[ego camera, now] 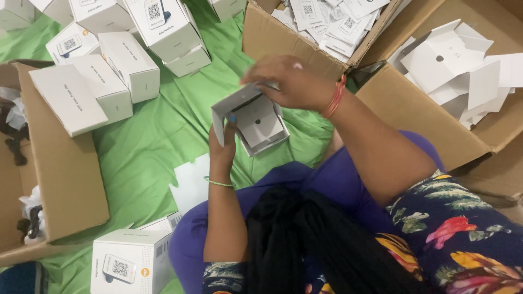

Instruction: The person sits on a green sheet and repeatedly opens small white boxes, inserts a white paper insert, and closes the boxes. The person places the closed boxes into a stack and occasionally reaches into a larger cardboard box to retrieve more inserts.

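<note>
My left hand (pixel 222 146) grips the near side of a small open white box (pixel 251 121), held over the green cloth. Inside it sits a white insert with a small round hole. My right hand (pixel 291 81) reaches from above and rests on the box's far top edge, fingers curled over the flap. Both wrists wear thin bangles. My lap in purple cloth lies just below the box.
Several closed white boxes (pixel 109 65) are piled at the upper left on the green cloth (pixel 147 147). A cardboard carton of paper leaflets (pixel 327 22) stands behind; another carton of white inserts (pixel 452 65) is at right. A carton (pixel 60 169) lies at left, a white box (pixel 131 261) near my knee.
</note>
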